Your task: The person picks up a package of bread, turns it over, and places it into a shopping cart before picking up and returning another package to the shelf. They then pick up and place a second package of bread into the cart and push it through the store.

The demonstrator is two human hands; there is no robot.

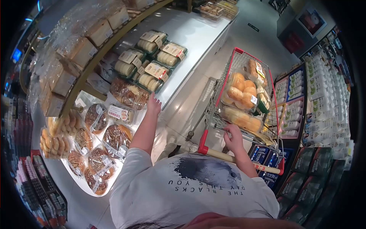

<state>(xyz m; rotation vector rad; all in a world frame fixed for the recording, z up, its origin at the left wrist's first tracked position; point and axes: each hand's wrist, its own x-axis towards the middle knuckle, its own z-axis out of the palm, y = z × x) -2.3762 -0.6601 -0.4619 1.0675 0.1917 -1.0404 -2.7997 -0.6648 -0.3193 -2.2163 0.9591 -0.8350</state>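
My left hand (154, 104) stretches over the display counter with its fingers extended and nothing in them. Its fingertips are right at the near edge of a clear-lidded pack of round pastries (151, 78) with a paper band. Several like packs stand grouped behind that one. Just left of the hand lies a wrapped brown loaf (129, 94). My right hand (233, 139) hangs over the rear of the shopping cart (205, 139), fingers loosely curled and apart, holding nothing. Its forearm lies across the cart's handle (221, 154).
Inside the cart are bagged round buns (241, 91), a pack of long rolls (241, 119) and other bakery packs. Wrapped breads (100, 162) cover the counter's near end, below a shelf of bagged loaves (82, 51). Shelves of white bottles (324, 91) line the right side.
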